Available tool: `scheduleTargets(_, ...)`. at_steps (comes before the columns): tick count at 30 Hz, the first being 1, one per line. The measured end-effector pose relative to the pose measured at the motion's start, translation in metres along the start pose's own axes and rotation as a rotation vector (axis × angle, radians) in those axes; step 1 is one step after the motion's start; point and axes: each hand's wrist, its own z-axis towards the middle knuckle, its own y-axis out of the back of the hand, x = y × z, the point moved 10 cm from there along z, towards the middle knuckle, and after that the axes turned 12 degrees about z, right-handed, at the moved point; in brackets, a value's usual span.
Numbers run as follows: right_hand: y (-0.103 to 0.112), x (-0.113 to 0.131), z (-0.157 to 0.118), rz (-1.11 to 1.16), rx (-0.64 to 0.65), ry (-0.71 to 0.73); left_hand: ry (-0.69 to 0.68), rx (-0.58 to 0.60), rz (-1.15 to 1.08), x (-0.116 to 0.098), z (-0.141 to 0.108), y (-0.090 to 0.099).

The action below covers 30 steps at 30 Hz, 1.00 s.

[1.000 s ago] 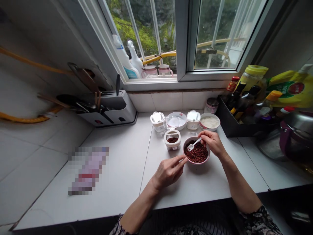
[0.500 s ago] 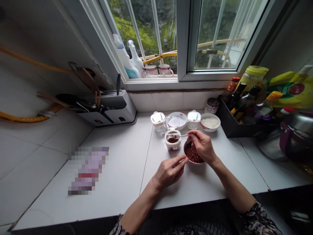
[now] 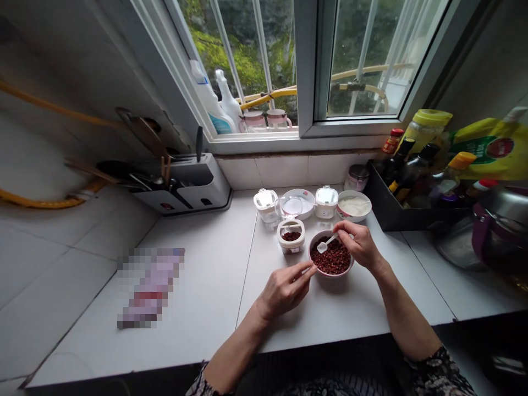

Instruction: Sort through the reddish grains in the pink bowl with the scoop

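Note:
A small white spoon (image 3: 323,247) is pinched in my right hand (image 3: 359,245), its tip over the dark red peppercorn-like grains in a round bowl (image 3: 336,274). My left hand (image 3: 286,289) has its fingertips on the near left rim of that bowl, thumb and fingers close together. Just left of the bowl stands an open clear jar with a white rim (image 3: 291,248), partly filled with the same dark red grains. Behind it are a white-lidded jar (image 3: 266,203), a clear lid (image 3: 291,207) lying on a white plate (image 3: 304,202), and a second white-lidded jar (image 3: 326,202).
A bowl of white stuff (image 3: 355,207) stands at the back right, beside a black box of bottles (image 3: 400,215). A steel pot (image 3: 457,247) is far right. At the back left is a grey utensil holder (image 3: 206,184); a blurred packet (image 3: 152,286) lies left.
My right hand has moved right with the spoon, from over the open jar to over the bowl. The spoon's scoop now looks bare. My left hand has stayed at the rim.

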Motion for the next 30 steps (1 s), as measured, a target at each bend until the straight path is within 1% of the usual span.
scheduleTargets(4,-0.011,-0.005,-0.001,-0.052,0.141,-0.036,-0.01,-0.012,-0.001,-0.001,0.001,0.002)
scheduleTargets(9,-0.025,-0.006,-0.004,-0.033,0.191,-0.071,-0.006,-0.008,-0.001,-0.001,0.001,0.001)
scheduleTargets(11,-0.026,-0.009,-0.004,-0.003,0.192,-0.103,-0.004,-0.009,-0.006,-0.001,0.0,0.001)
scheduleTargets(18,-0.019,-0.023,-0.003,0.129,0.156,-0.226,-0.014,-0.019,-0.014,-0.001,0.001,0.002)
scheduleTargets(22,-0.017,-0.028,-0.003,0.175,0.141,-0.256,-0.013,-0.014,-0.013,-0.001,0.001,0.001)
scheduleTargets(30,-0.008,-0.03,-0.002,0.232,0.066,-0.321,-0.007,-0.002,-0.014,0.0,-0.001,-0.001)
